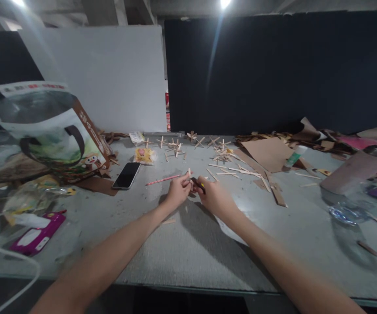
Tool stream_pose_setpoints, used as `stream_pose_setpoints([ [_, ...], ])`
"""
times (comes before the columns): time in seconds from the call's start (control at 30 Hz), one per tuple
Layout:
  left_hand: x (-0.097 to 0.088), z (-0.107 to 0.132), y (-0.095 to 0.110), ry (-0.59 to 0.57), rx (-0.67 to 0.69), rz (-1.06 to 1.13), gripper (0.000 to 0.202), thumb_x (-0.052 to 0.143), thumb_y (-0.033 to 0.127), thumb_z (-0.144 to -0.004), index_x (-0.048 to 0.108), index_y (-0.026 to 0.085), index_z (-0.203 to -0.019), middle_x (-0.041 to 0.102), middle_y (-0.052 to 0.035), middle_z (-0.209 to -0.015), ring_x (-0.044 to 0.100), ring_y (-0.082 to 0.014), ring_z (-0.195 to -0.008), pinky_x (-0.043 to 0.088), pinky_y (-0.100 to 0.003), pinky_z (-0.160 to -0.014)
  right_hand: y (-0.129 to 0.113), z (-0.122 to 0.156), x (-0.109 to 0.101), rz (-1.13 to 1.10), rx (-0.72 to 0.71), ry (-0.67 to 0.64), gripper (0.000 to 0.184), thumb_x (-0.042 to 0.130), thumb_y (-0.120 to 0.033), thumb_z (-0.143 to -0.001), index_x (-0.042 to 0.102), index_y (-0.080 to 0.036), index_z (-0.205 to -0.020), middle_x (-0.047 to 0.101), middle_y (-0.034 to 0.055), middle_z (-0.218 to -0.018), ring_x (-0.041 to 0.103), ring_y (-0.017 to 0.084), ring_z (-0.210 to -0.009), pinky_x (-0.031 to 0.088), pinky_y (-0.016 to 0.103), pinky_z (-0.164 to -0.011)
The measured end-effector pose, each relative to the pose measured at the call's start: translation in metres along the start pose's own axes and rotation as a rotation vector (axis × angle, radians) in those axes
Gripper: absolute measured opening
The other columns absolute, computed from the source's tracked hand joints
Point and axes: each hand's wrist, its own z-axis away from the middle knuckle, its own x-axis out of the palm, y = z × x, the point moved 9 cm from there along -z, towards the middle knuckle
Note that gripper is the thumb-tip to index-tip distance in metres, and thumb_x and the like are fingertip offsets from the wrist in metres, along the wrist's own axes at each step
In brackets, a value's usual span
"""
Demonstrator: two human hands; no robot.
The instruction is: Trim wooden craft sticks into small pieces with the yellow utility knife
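Note:
My left hand (178, 192) is closed, pinching a thin wooden stick (189, 172) upright between thumb and fingers. My right hand (215, 197) is wrapped round a dark cutting tool with a yellow patch (200, 186), probably a utility knife; its tip meets the stick at my left fingertips. The exact contact is too small to make out. Just beyond my left hand lies a red-and-white striped pencil (162, 179). Loose wooden sticks (226, 173) are scattered past my right hand. Farther back stand several small crossed-stick pieces (177, 148).
On the left are a black phone (127, 175), a large printed bag (54, 135) and a purple device (39, 233). Cardboard (267, 153), a glue tube (296, 157), a bottle (355, 170) and a clear plastic cup (352, 231) are on the right. Panels (273, 74) rise behind the table.

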Motion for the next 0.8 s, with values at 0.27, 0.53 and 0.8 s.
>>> stream_pose_setpoints([
  [0.27, 0.004, -0.001, -0.003, -0.055, -0.045, 0.042, 0.059, 0.086, 0.035, -0.073, 0.072, 0.010, -0.125, 0.073, -0.0006, -0.066, 0.068, -0.0151, -0.052, 0.057, -0.026, -0.054, -0.006, -0.012, -0.011, 0.109, -0.092, -0.058, 0.034, 0.047, -0.019, -0.103, 0.062, -0.021, -0.134, 0.079, 0.0145, -0.101, 0.075, 0.026, -0.086, 0.038, 0.028, -0.066],
  [0.53, -0.001, -0.002, -0.005, -0.051, -0.067, 0.074, 0.055, 0.083, 0.030, -0.075, 0.069, 0.010, -0.125, 0.070, 0.0010, -0.063, 0.069, -0.0171, -0.055, 0.055, -0.026, -0.056, -0.016, -0.017, -0.007, 0.083, -0.066, -0.076, 0.032, 0.049, -0.021, -0.104, 0.062, -0.019, -0.133, 0.080, 0.0154, -0.105, 0.075, 0.025, -0.090, 0.041, 0.027, -0.069],
  [0.8, -0.002, -0.005, -0.007, -0.008, -0.060, 0.088, 0.047, 0.081, 0.022, -0.072, 0.072, 0.009, -0.116, 0.072, 0.0000, -0.067, 0.067, -0.0150, -0.056, 0.051, -0.022, -0.055, -0.019, -0.019, -0.005, 0.115, -0.071, -0.085, 0.039, 0.053, -0.015, -0.100, 0.060, -0.020, -0.138, 0.078, 0.0170, -0.108, 0.075, 0.027, -0.093, 0.043, 0.028, -0.072],
])
